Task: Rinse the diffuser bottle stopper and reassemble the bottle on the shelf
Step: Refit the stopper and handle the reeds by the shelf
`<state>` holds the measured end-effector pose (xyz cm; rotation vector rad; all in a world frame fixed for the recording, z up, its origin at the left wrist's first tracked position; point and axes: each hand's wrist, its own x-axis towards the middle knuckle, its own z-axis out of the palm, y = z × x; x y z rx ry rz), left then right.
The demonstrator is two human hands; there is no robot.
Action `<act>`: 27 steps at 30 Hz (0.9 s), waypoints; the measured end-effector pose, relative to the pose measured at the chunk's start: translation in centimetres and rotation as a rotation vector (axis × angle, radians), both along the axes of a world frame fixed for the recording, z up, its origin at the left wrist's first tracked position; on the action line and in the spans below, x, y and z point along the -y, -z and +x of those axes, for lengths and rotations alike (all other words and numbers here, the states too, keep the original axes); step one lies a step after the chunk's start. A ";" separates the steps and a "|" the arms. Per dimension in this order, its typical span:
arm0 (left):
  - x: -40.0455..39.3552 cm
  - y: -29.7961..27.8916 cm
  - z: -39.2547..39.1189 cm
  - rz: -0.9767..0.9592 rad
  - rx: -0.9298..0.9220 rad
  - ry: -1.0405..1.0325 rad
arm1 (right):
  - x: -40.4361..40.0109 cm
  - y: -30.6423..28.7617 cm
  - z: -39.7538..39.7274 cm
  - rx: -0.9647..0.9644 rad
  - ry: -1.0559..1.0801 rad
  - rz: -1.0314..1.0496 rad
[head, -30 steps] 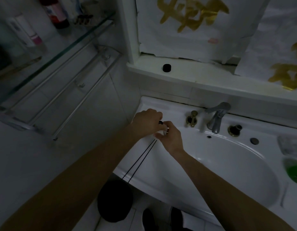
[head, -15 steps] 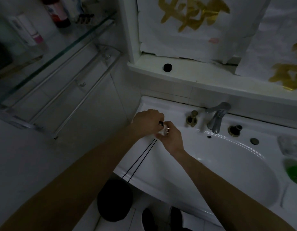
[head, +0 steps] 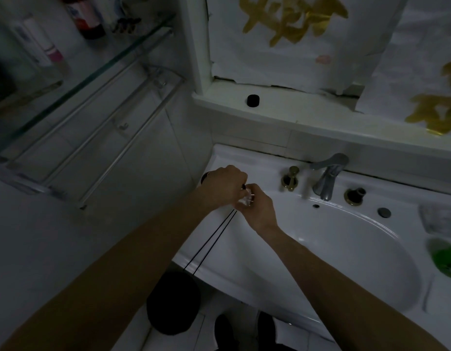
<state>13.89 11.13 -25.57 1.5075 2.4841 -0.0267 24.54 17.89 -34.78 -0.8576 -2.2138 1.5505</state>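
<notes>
Both hands were pinched together around a small clear glass diffuser bottle (head: 245, 200), which sat between them over the left rim of the white ceramic basin (head: 346, 249). The right hand (head: 260, 211) cupped the bottle from below and to the side, fingers curled shut on it. The left hand (head: 224, 184) came in from above with its fingertips closed narrowly at the bottle's top on something small and dark; whether that was the stopper could not be made out in the dim light. Two thin black reed sticks (head: 211, 239) slanted down from between the hands toward the basin's front edge. A small round black cap (head: 253, 100) lay alone on the white ledge (head: 320, 122) above the sink, well apart from the hands. The chrome tap (head: 328, 178) stood behind the bowl, to the right of the hands. A glass shelf (head: 93, 69) holding blurred toiletries hung on the left wall.
</notes>
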 end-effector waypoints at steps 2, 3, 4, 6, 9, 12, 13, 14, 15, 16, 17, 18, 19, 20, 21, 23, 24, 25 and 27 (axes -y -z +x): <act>0.1 -0.2 0.0 -0.008 0.002 0.011 | 0.1 0.2 0.0 0.007 -0.010 0.003; 0.1 -0.3 0.0 -0.006 0.000 0.018 | 0.0 0.1 0.0 0.007 -0.018 0.000; 0.2 -0.2 0.0 -0.005 0.000 0.026 | 0.1 0.2 -0.1 0.009 -0.027 -0.002; 0.3 -0.1 -0.1 0.006 0.005 0.041 | 0.0 0.3 -0.2 0.012 -0.043 0.005; 0.6 0.2 -0.2 0.035 0.024 0.051 | -0.1 0.4 -0.3 0.018 -0.065 -0.004; 1.1 0.6 0.0 0.050 0.046 0.042 | 0.0 0.6 0.0 0.021 -0.064 -0.009; 1.4 0.9 0.2 0.061 0.066 0.028 | 0.0 0.8 0.1 0.018 -0.058 -0.002; 1.8 1.3 0.3 0.069 0.097 -0.001 | 0.0 1.2 0.2 0.021 -0.051 0.001; 2.3 1.9 0.5 0.086 0.132 -0.041 | -0.1 1.6 0.3 0.034 -0.040 0.001; 2.8 2.7 0.6 0.114 0.162 -0.087 | -0.1 2.0 0.5 0.053 -0.028 -0.006; 3.4 3.6 0.8 0.153 0.176 -0.130 | -0.2 2.4 0.6 0.077 -0.015 -0.020; 4.0 4.7 0.8 0.182 0.171 -0.163 | -0.2 2.7 0.8 0.099 -0.003 -0.040; 4.7 5.9 0.8 0.189 0.158 -0.183 | -0.1 3.2 1.0 0.121 0.008 -0.057; 5.4 7.1 0.7 0.166 0.141 -0.198 | 0.0 3.5 1.2 0.141 0.017 -0.064; 6.2 8.1 0.8 0.119 0.132 -0.215 | 0.1 3.8 1.4 0.161 0.016 -0.063; 7.7 10.2 1.0 -0.018 0.139 -0.260 | 0.4 4.7 1.7 0.195 0.011 -0.065; 8.3 11.1 1.1 -0.074 0.144 -0.276 | 0.5 5.0 1.7 0.207 0.004 -0.063; 8.9 12.0 1.3 -0.116 0.151 -0.293 | 0.6 5.4 1.8 0.219 -0.004 -0.059; 9.9 13.5 1.8 -0.192 0.188 -0.340 | 0.8 6.0 1.8 0.228 -0.009 -0.047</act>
